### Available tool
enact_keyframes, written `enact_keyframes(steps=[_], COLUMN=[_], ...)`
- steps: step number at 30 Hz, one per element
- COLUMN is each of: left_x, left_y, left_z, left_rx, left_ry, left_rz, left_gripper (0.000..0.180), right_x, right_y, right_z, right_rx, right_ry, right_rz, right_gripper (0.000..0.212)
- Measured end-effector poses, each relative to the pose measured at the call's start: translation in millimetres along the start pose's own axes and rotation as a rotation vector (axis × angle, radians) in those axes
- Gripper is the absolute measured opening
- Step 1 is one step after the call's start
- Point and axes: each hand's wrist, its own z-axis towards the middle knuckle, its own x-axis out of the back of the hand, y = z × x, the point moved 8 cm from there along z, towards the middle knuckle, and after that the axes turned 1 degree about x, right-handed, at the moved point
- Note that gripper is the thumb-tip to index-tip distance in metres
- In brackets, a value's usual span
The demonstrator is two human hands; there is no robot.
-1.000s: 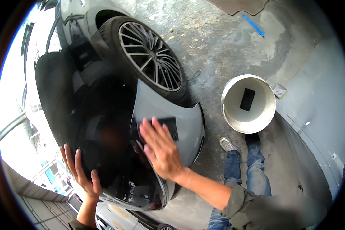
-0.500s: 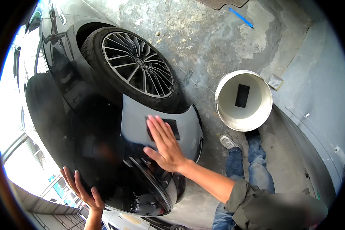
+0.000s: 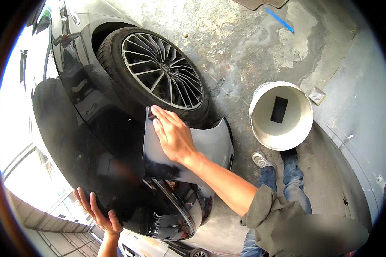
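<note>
Slid right hand point(image 3: 172, 133) up to top corner of smooth grey panel point(image 3: 214, 139), with fingers together over flat black pad point(image 3: 151, 117); cannot tell if pinching. Resting spread left hand point(image 3: 101, 217) on shiny black car point(image 3: 90, 132), maybe for balance.

"Where are your hands?"

"My right hand point(image 3: 173, 137) lies on the grey panel point(image 3: 208, 143), near its upper corner beside the spoked wheel point(image 3: 165, 67); its fingers are together, and a dark sliver point(image 3: 151, 117) shows by the fingertips; whatever is under the palm is hidden; my left hand point(image 3: 101, 217) rests on the black bodywork point(image 3: 109, 143), fingers spread."

"And around you?"

"A white bucket point(image 3: 299, 124) is well apart on my right; a black rectangular pad point(image 3: 279, 110) is inside it; a blue strip point(image 3: 280, 20) lies on the patchy floor point(image 3: 231, 47), near a brown mat point(image 3: 261, 3)."
</note>
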Motion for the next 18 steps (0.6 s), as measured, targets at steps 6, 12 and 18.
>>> enact_keyframes(steps=[6,12,18], left_x=[1.7,0.8,2.3], left_y=[-1.6,-3.1,-2.1], left_z=[-2.7,-2.4,-1.2], left_rx=[0.008,0.008,0.036], left_ry=[-0.011,-0.045,-0.023], left_rz=[0.025,0.014,-0.013], left_gripper=[0.065,0.065,0.062], right_x=[16.0,86.7,89.3], right_y=[0.8,38.1,40.6], right_z=[-23.5,-71.5,-0.7], right_rx=[0.109,-0.193,-0.602], right_ry=[-0.007,0.067,-0.104], right_rz=[-0.116,-0.109,0.661], right_gripper=[0.038,0.032,0.022])
